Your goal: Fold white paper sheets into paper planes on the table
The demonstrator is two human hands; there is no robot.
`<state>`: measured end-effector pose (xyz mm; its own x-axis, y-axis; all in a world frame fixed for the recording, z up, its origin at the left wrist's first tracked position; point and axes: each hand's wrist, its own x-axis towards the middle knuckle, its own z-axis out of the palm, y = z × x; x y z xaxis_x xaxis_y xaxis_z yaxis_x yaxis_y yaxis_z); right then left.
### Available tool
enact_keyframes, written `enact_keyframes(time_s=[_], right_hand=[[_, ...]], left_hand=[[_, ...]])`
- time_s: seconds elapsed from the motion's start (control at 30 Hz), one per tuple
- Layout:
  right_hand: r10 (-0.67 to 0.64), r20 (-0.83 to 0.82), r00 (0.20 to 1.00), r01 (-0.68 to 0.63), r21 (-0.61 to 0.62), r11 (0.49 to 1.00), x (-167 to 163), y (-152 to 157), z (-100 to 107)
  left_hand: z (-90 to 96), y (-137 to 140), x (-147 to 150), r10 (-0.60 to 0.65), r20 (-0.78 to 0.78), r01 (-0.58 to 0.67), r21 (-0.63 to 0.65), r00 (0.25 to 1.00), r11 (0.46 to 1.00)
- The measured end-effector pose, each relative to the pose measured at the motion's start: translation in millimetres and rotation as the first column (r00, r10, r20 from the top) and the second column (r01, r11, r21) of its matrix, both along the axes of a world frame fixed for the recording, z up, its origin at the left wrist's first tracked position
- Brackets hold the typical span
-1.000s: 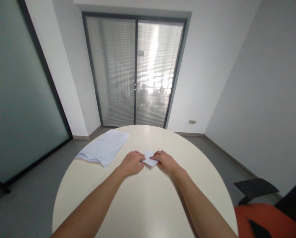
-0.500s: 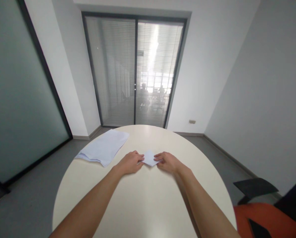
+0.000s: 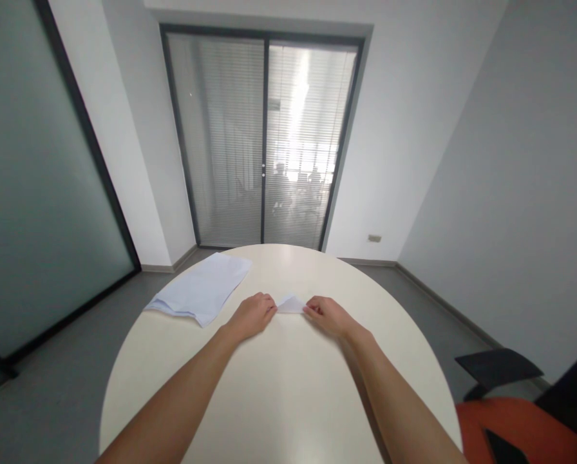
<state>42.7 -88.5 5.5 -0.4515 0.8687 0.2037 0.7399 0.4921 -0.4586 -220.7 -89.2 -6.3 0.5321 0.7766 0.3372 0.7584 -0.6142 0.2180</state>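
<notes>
The folded paper (image 3: 291, 305) is between the 2 hands, on or just over the worktop (image 3: 279, 393), toward its 12 o'clock edge. It shows as a small triangle, its peak at 12 o'clock and a straight edge running from 9 to 3 along the side nearest the person. Whether it lies fully flat or is slightly raised, I cannot tell.

The left hand (image 3: 251, 316) is at 9 o'clock of the paper, its fingers pinching that corner. The right hand (image 3: 330, 316) is at 3 o'clock, thumb and fingertips closed on the opposite corner.

For good handling, I would keep the 2 pinches level and equally firm, so that the straight edge is neither twisted nor bowed. Holding only the outer tips leaves the middle in view for checking that the layers meet at the peak. A hard outward pull could tear or skew so small a piece; light tension should do.

The larger white sheets (image 3: 202, 283) lie at 10 o'clock of the paper, well apart from it, so they should not crowd the left hand.
</notes>
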Motion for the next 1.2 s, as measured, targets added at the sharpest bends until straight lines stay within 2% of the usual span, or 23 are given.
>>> enact_keyframes(time_s=[0.2,0.37,0.5,0.73,1.0,1.1,1.2], right_hand=[[-0.038,0.002,0.999,0.038,0.016,0.999,-1.4,2.4,-3.0],[-0.058,-0.092,0.994,0.059,0.006,0.998,-1.8,5.3,-9.0],[-0.069,-0.107,0.992,0.070,0.009,0.997,-1.7,8.8,-14.9],[-0.063,-0.059,0.996,0.065,0.033,0.997,-7.8,9.1,-14.7],[-0.019,0.094,0.995,0.008,0.116,0.993,-12.7,1.7,-8.4],[0.053,0.135,0.989,-0.075,0.161,0.984,-21.6,-2.0,-6.2],[0.152,0.144,0.978,-0.168,0.105,0.980,-34.6,-7.1,-8.9]], left_hand=[[1.0,-0.7,3.3,0.066,0.001,-0.066,-0.028,0.998,0.997],[-1.1,-1.2,8.3,0.142,0.043,-0.140,-0.056,0.989,0.989],[-2.7,-1.2,10.2,0.168,0.078,-0.162,-0.083,0.983,0.983],[-3.0,-3.4,12.0,0.166,0.011,-0.166,-0.019,0.986,0.986],[-2.0,-5.1,14.0,0.132,-0.023,-0.133,-0.025,0.991,0.991],[-3.3,-3.9,13.6,0.108,-0.019,-0.109,-0.027,0.994,0.994],[-5.4,-2.6,12.6,0.079,-0.019,-0.079,0.000,0.997,0.997]])
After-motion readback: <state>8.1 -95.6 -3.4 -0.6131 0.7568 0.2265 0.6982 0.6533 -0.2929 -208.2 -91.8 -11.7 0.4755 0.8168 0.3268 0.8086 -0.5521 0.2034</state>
